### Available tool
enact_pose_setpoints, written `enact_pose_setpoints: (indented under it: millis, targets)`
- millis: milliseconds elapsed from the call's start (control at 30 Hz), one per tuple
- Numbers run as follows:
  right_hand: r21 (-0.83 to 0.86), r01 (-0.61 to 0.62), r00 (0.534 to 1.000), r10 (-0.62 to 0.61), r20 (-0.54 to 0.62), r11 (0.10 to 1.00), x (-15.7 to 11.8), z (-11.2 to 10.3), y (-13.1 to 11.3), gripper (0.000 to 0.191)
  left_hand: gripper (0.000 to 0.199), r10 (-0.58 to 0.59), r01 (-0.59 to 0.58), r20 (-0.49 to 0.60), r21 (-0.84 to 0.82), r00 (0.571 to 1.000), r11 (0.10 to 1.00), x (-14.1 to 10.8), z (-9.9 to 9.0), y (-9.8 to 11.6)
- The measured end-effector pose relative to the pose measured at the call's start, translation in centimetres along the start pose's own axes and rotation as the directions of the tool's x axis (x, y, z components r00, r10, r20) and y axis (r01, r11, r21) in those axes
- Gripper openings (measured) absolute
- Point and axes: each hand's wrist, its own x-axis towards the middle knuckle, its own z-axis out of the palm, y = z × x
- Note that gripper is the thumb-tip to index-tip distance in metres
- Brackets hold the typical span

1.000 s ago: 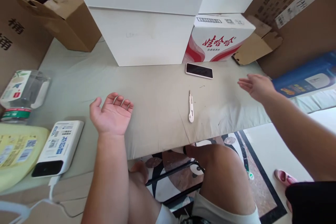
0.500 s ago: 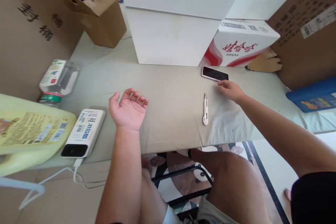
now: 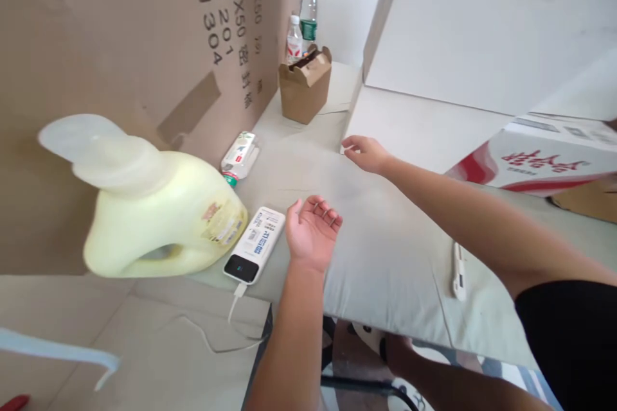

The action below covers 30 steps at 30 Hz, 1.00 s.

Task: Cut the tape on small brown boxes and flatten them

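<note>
My left hand (image 3: 314,231) rests palm up on the cloth-covered table, fingers loosely curled and apart, holding nothing. Just left of it lies a white power bank (image 3: 255,244) with a cable plugged in. My right hand (image 3: 364,153) is over the table by the lower left corner of the white box (image 3: 414,125), its fingers apart and nothing seen in them. A white utility knife (image 3: 459,273) lies under the right forearm's side. The phone is not visible.
A yellow jug (image 3: 168,205) stands at the left, with a lying plastic bottle (image 3: 241,154) behind it. Farther back are a small brown carton (image 3: 306,90) and upright bottles (image 3: 309,13). A red-and-white box (image 3: 540,154) is at the right.
The view has turned left, bringing the whole jug into sight. My right hand has moved left, away from the phone to the white box's corner. My left hand keeps its palm-up pose.
</note>
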Motion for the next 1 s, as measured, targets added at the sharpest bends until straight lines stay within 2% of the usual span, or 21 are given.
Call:
enact_pose_setpoints:
  millis: [167, 300, 400, 500, 600, 667, 733, 800, 900, 1000]
  targets:
    - [-0.046, 0.054, 0.997, -0.056, -0.058, 0.997, 10.3, 2.2, -6.5, 0.039, 0.027, -0.016, 0.014, -0.049, -0.035, 0.999, 0.999, -0.1, -0.5, 1.9]
    - [-0.028, 0.045, 0.989, -0.048, -0.137, 0.999, 16.6, 2.7, -8.4, 0.047, 0.024, -0.044, 0.043, -0.049, -0.018, 0.998, 0.999, 0.7, -0.9, 3.1]
    - [0.000, 0.063, 0.985, -0.062, -0.159, 0.998, 19.3, 3.1, -8.4, 0.043, 0.021, -0.026, 0.027, -0.056, 0.021, 0.998, 0.999, 1.4, -1.1, 3.6]
    - [0.014, 0.121, 0.971, -0.115, -0.211, 0.993, 19.2, 3.4, -8.6, 0.037, 0.020, 0.023, -0.019, -0.061, 0.067, 0.998, 0.998, 1.9, -1.1, 3.5]
    - [0.002, 0.159, 0.956, -0.154, -0.249, 0.987, 15.7, 3.2, -8.7, 0.039, 0.020, 0.102, -0.093, -0.068, 0.128, 0.992, 0.987, 1.9, -1.1, 3.2]
    - [-0.002, 0.171, 0.956, -0.166, -0.242, 0.985, 11.4, 2.6, -8.2, 0.040, 0.021, 0.178, -0.162, -0.077, 0.172, 0.981, 0.972, 1.8, -1.2, 3.0]
    - [0.039, 0.183, 0.954, -0.168, -0.248, 0.982, 5.7, 1.4, -6.9, 0.039, 0.023, 0.304, -0.278, -0.085, 0.230, 0.949, 0.933, 1.7, -1.4, 2.9]
    - [0.117, 0.211, 0.947, -0.173, -0.272, 0.970, -1.1, -0.1, -4.9, 0.034, 0.023, 0.464, -0.419, -0.095, 0.299, 0.881, 0.857, 1.6, -1.8, 2.7]
    - [0.180, 0.266, 0.928, -0.201, -0.315, 0.947, -12.4, -2.7, -1.6, 0.020, 0.022, 0.653, -0.579, -0.078, 0.394, 0.753, 0.714, 1.4, -2.1, 2.2]
    - [0.237, 0.335, 0.900, -0.235, -0.367, 0.912, -22.9, -4.4, 1.0, 0.023, 0.021, 0.751, -0.683, 0.046, 0.454, 0.658, 0.571, 1.2, -2.1, 1.1]
